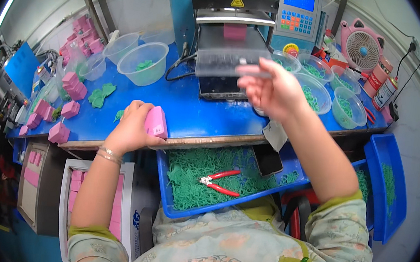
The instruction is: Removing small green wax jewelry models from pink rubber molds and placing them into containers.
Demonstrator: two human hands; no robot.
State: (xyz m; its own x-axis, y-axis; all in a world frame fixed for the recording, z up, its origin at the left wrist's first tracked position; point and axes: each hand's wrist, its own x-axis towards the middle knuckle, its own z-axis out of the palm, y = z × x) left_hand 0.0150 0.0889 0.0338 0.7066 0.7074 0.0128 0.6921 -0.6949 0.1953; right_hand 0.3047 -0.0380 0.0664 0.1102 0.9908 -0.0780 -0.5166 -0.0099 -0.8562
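My left hand [132, 125] is closed around a pink rectangular block [156, 122] at the front edge of the blue table [196, 114]. Raised before the press, my right hand [274, 89] has its index finger stretched out and its other fingers loosely bent. Its fingertips meet the right end of a clear plastic panel [217, 62], which is blurred; whether they grip it I cannot tell. Behind the panel stands the press [233, 3], with another pink block [235, 31] under its upper plate.
A blue tray [164, 198] of green pieces at my lap holds red-handled cutters [220, 181] and a dark phone-like slab [268, 160]. Clear bowls [142, 65] stand left and right of the press. Pink blocks [59, 133] line the left side; a pink fan [361, 46] stands far right.
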